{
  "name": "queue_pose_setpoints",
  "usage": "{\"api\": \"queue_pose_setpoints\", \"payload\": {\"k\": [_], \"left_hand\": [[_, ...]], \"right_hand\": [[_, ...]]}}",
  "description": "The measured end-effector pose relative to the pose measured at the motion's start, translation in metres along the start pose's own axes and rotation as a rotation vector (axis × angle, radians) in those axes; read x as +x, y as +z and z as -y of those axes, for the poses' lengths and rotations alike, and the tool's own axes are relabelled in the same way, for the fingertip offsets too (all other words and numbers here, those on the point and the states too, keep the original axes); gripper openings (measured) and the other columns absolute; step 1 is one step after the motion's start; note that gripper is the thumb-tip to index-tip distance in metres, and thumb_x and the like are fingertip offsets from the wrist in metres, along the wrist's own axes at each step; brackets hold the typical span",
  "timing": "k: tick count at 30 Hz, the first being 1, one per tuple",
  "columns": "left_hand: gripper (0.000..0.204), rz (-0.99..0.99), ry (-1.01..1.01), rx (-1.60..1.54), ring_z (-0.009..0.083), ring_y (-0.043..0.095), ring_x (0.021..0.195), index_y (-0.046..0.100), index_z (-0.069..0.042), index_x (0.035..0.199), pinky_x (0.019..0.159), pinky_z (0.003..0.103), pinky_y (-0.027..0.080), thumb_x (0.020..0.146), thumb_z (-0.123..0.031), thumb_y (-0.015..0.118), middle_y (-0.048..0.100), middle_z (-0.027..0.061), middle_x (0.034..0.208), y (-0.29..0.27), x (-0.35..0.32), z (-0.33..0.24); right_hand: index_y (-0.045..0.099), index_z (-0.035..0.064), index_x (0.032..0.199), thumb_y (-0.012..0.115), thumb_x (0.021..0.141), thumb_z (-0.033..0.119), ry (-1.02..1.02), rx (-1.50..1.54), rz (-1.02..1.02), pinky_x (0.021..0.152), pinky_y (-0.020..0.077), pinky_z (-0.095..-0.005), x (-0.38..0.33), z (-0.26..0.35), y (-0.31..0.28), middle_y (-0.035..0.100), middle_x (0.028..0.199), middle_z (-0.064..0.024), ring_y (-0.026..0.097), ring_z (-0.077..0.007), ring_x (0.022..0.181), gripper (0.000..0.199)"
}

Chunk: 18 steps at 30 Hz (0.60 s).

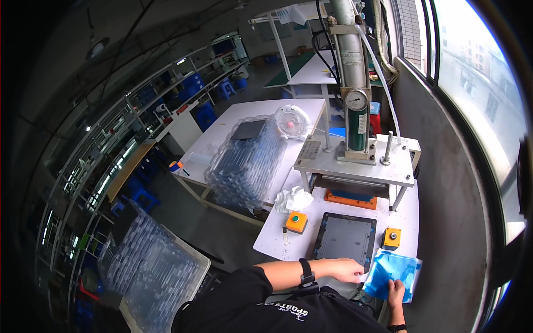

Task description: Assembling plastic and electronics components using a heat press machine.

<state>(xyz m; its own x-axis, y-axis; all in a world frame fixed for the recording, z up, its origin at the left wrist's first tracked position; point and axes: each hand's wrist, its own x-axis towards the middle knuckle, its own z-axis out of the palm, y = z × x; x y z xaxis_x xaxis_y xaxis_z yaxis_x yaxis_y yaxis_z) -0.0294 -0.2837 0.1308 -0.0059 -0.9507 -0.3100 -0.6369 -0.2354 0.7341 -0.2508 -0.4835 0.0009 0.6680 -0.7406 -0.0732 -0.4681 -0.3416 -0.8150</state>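
Note:
My right hand (pixel 395 291) pinches the near edge of a shiny blue film sheet (pixel 383 273), thumb on top. The sheet lies at the right front of the white press table. My left hand (pixel 348 270), with a black band on its wrist, is closed beside the sheet's left edge; what its fingertips hold, if anything, is too small to make out. Just beyond that hand lies a dark grey rectangular panel (pixel 345 238) with a black frame, its near edge partly covered by my forearm.
A yellow box with a green button (pixel 296 219) and another yellow button box (pixel 392 236) flank the panel. Behind stands a press (pixel 355 166) with an orange fixture (pixel 351 200) under it. Crumpled white cloth (pixel 293 199), a fan (pixel 291 123) and stacked clear trays (pixel 244 166) are to the left.

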Motion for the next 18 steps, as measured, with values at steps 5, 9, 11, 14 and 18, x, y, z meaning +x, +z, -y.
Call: {"api": "queue_pose_setpoints", "payload": {"k": [5,9,11,14,18], "left_hand": [[0.054,0.25,0.181,0.148,0.0371,0.056,0.104,0.057,0.001,0.113,0.087,0.044,0.046,0.081,-0.042,0.063,0.059,0.0205,0.112,0.028,0.051,-0.002],[0.054,0.293,0.191,0.188,0.0359,0.06,0.098,0.061,-0.002,0.108,0.082,0.045,0.048,0.076,-0.044,0.066,0.064,0.0189,0.103,0.049,0.08,-0.007],[0.041,0.269,0.098,0.232,0.0346,0.061,0.093,0.063,-0.002,0.098,0.078,0.045,0.048,0.077,-0.037,0.065,0.065,0.0171,0.095,0.06,0.088,-0.011],[0.037,0.257,0.136,0.228,0.0372,0.062,0.089,0.059,-0.003,0.099,0.075,0.046,0.049,0.08,-0.034,0.063,0.064,0.0181,0.091,0.065,0.096,-0.016],[0.034,0.198,0.175,0.181,0.036,0.061,0.09,0.061,-0.002,0.096,0.075,0.046,0.049,0.079,-0.032,0.063,0.064,0.0178,0.093,0.078,0.106,-0.005]], "right_hand": [[0.043,0.0003,0.059,0.074,0.074,0.016,-0.062,-0.009,0.007,0.047,0.0342,-0.0331,0.006,0.012,-0.001,0.042,0.052,-0.0067,0.038,-0.0132,0.051,0.038],[0.037,0.0072,0.058,0.078,0.069,0.014,-0.019,0.082,-0.015,0.046,0.029,-0.0295,0.014,0.005,0.005,0.035,0.057,0.0026,0.031,-0.0087,0.056,0.043],[0.041,0.0045,0.056,0.082,0.066,0.018,0.019,0.132,0.027,0.044,0.0307,-0.0308,0.017,0.001,0.01,0.038,0.052,0.0001,0.032,-0.0092,0.052,0.045],[0.045,0.0059,0.054,0.076,0.076,0.024,0.098,0.236,0.126,0.044,0.027,-0.0288,0.019,-0.017,0.013,0.038,0.053,0.0049,0.031,-0.0064,0.052,0.042],[0.049,0.0064,0.055,0.064,0.088,0.027,0.162,0.391,0.158,0.044,0.025,-0.0276,0.026,-0.023,0.013,0.043,0.055,0.006,0.034,-0.0052,0.053,0.042]]}}
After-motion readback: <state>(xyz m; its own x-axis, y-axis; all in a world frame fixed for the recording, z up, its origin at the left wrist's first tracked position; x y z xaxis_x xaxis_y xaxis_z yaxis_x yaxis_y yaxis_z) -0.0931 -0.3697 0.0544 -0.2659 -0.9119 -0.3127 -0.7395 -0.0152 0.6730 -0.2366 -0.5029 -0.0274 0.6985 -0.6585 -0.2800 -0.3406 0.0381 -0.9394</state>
